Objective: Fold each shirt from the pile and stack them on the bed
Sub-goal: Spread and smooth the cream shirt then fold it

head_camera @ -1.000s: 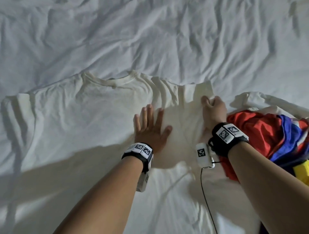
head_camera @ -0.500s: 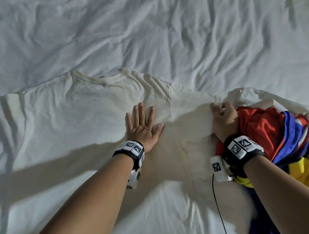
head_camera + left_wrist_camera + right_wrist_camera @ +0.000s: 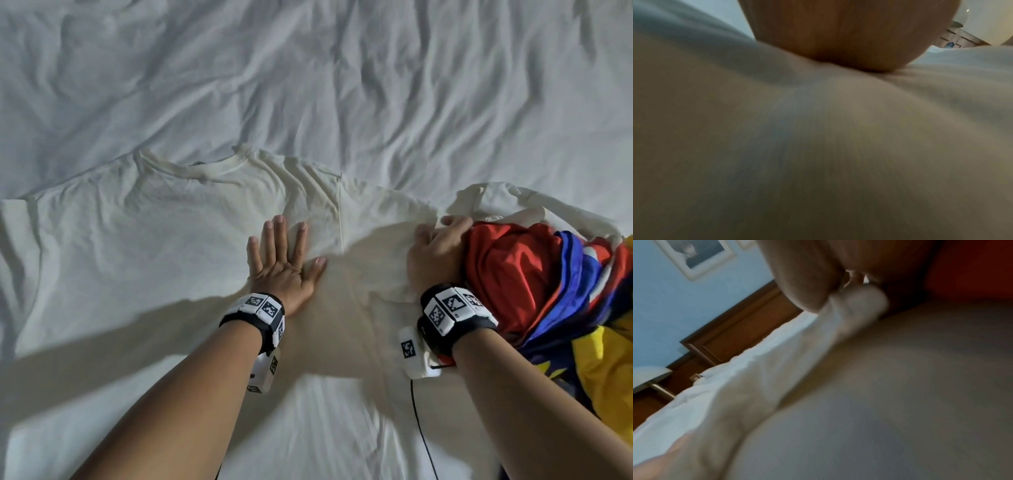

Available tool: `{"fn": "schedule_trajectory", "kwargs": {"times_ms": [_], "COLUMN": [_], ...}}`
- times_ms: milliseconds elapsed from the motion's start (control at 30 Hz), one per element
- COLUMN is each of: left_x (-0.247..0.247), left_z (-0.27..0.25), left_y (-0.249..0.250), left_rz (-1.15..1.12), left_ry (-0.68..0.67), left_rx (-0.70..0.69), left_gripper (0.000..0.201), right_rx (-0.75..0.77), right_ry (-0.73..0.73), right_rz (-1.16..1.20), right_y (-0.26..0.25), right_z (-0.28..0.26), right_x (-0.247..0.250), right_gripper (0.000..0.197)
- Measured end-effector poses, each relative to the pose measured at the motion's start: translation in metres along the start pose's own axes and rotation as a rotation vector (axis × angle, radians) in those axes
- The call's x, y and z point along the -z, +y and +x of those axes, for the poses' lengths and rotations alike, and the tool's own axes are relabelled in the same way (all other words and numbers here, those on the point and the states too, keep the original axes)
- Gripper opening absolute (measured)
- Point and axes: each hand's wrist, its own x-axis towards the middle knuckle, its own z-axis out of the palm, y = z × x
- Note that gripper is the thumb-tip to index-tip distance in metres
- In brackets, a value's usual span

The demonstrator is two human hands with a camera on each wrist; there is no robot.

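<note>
The left hand (image 3: pixel 282 262) lies flat with straight fingers on the cream shirt (image 3: pixel 137 240), which is spread on the bed (image 3: pixel 308 85). The right hand (image 3: pixel 435 253) pinches the shirt's sleeve edge, beside the pile (image 3: pixel 548 291). The step seems to be laying the sleeve out flat. Next, the sleeve probably must be folded inward over the body.

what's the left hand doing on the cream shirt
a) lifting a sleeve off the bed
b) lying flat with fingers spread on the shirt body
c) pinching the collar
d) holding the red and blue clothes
b: the left hand lies palm down, fingers straight and spread, on the body of the cream shirt, below the collar and clear of the colourful pile.
</note>
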Motion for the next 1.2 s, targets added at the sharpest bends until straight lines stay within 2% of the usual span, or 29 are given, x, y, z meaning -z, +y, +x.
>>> {"fn": "schedule_trajectory", "kwargs": {"times_ms": [33, 100, 167, 233, 300, 367, 467, 567, 667, 700, 733, 800, 833, 933, 1000, 1100, 1200], "left_x": [0.0, -0.001, -0.001, -0.002, -0.003, -0.004, -0.001, 0.0, 0.0, 0.0, -0.001, 0.0, 0.0, 0.007, 0.014, 0.031, 0.053], "left_z": [0.001, 0.002, 0.002, 0.001, 0.001, 0.004, 0.006, 0.004, 0.004, 0.004, 0.004, 0.004, 0.003, 0.002, -0.001, -0.013, -0.036], "left_y": [0.0, -0.001, -0.002, -0.002, -0.002, -0.002, 0.0, -0.001, -0.002, -0.002, -0.002, -0.003, -0.003, -0.002, -0.003, -0.01, -0.042], "left_rz": [-0.007, -0.03, -0.031, -0.002, -0.009, -0.016, 0.013, 0.018, 0.002, -0.01, -0.021, -0.017, -0.01, -0.027, -0.044, -0.117, -0.261], "left_ry": [-0.002, 0.002, 0.019, 0.013, 0.016, 0.01, -0.031, -0.034, -0.031, -0.019, -0.01, -0.011, -0.016, -0.032, -0.06, -0.031, 0.171], "left_rx": [-0.003, -0.02, -0.037, -0.045, -0.034, 0.008, 0.026, -0.007, -0.006, -0.012, -0.019, -0.028, -0.031, -0.052, -0.077, -0.163, -0.188], "left_gripper": [0.075, 0.074, 0.073, 0.077, 0.08, 0.073, 0.072, 0.074, 0.075, 0.076, 0.077, 0.076, 0.075, 0.074, 0.075, 0.075, 0.053], "right_rx": [0.042, 0.276, 0.518, 0.61, 0.609, 0.622, 0.624, 0.43, 0.241, 0.284, 0.4, 0.609, 0.613, 0.428, 0.36, 0.467, 0.578], "right_ry": [0.032, 0.053, -0.085, -0.258, -0.4, -0.456, -0.376, -0.288, -0.17, -0.159, -0.191, -0.32, -0.355, -0.32, -0.321, -0.299, -0.389], "right_rz": [-0.037, -0.265, -0.437, -0.456, -0.508, -0.602, -0.698, -0.717, -0.637, -0.631, -0.644, -0.68, -0.703, -0.735, -0.761, -0.714, -0.631], "right_y": [-0.009, -0.038, -0.065, -0.076, -0.066, -0.04, -0.001, 0.017, -0.001, -0.01, -0.014, -0.006, 0.002, 0.016, 0.007, -0.022, -0.057], "right_z": [-0.005, -0.026, -0.051, -0.061, -0.056, -0.042, -0.015, 0.007, 0.005, -0.004, -0.015, -0.038, -0.046, -0.047, -0.047, -0.063, -0.096], "right_x": [0.001, 0.003, -0.009, -0.037, -0.064, -0.074, -0.061, -0.042, -0.038, -0.04, -0.041, -0.043, -0.041, -0.034, -0.033, -0.033, -0.047], "right_gripper": [0.048, 0.065, 0.072, 0.071, 0.072, 0.072, 0.071, 0.074, 0.081, 0.079, 0.075, 0.069, 0.068, 0.069, 0.071, 0.072, 0.068]}}
